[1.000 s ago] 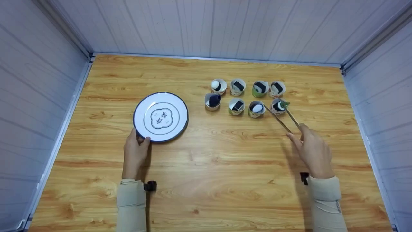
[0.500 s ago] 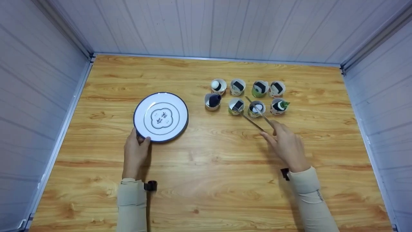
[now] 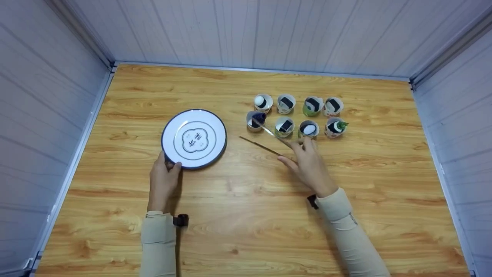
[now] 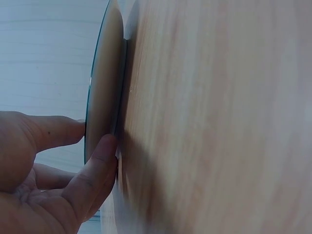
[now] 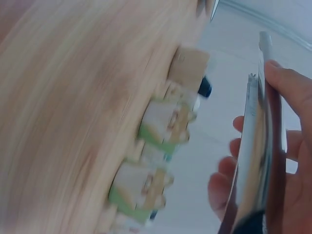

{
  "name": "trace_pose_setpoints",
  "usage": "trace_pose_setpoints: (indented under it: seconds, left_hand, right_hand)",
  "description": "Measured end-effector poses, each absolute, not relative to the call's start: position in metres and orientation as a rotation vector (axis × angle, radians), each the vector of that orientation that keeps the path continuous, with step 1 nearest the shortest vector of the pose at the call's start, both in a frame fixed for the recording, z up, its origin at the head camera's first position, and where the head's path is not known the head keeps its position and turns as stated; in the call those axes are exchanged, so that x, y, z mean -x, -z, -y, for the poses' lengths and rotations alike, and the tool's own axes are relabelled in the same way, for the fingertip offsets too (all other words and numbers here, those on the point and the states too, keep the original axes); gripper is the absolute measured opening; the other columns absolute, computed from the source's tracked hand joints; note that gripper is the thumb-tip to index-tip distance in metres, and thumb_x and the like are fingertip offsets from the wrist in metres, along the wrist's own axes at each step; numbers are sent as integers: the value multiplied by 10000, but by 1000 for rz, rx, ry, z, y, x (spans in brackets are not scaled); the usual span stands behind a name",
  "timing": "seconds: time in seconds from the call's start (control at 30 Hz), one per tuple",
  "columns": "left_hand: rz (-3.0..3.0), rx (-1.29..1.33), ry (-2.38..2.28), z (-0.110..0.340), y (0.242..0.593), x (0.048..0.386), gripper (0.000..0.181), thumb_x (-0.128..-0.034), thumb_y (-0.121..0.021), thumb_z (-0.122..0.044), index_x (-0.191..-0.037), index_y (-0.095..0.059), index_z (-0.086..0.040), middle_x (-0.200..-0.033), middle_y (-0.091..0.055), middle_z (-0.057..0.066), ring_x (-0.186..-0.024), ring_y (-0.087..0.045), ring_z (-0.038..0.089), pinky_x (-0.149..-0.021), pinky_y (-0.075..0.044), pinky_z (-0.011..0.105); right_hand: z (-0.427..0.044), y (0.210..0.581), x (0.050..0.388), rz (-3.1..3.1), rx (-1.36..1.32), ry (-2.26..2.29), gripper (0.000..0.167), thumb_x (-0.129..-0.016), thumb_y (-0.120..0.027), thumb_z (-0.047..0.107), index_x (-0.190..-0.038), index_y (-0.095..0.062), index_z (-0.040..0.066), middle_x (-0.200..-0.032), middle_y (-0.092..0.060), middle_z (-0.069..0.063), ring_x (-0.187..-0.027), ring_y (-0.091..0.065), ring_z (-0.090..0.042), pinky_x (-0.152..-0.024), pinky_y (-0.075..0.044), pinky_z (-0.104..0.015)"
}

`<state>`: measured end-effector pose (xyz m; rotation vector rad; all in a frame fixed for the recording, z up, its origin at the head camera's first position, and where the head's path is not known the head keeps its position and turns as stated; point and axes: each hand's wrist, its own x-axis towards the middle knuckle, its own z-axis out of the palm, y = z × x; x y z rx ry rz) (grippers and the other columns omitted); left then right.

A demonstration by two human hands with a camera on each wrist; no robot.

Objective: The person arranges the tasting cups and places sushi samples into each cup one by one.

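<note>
My left hand holds the near left rim of a white plate with a blue edge. In the left wrist view the thumb meets the rim and fingers reach under the plate. My right hand grips metal tongs, their two arms spread with nothing between them. One tip of the tongs overlaps the paper cup holding a dark purple piece; contact cannot be told. The other tip hangs over bare wood. A cup with a white, egg-like piece lies just beyond the right hand's fingers.
Several paper cups stand in two rows, most with black pieces, such as one black piece at the back. The front right cup holds a green-topped piece. White panel walls bound the wooden table at back and sides.
My right hand has swept left with the tongs, from the front right cup past the middle cups to the leftmost front cup. The left hand stays at the plate; the view shifts slightly.
</note>
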<state>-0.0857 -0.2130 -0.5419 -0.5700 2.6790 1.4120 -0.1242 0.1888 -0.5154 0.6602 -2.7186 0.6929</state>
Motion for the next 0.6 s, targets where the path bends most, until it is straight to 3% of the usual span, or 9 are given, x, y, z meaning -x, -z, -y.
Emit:
trace_pose_setpoints:
  seconds: [0.2, 0.6]
  left_hand:
    - [-2646, 579, -1428, 214, 543, 88, 577, -1023, -553, -93, -1551, -324, -62, -1466, -456, 207, -1318, -458, 326, -1097, -391, 444]
    - [-2612, 613, -1401, 214, 539, 87, 575, -1034, -545, -132, -1552, -309, -59, -1447, -456, 206, -1300, -466, 330, -1077, -410, 454]
  right_hand:
    - [-156, 517, 131, 2704, -773, -719, 517, -921, -704, 441, -1216, -658, 18, -1036, -497, -152, -925, -469, -307, -728, -458, -413]
    - [-100, 531, 147, 2847, -858, -740, 532, -929, -665, 505, -1298, -638, 123, -1043, -520, -76, -951, -466, -231, -776, -434, -362]
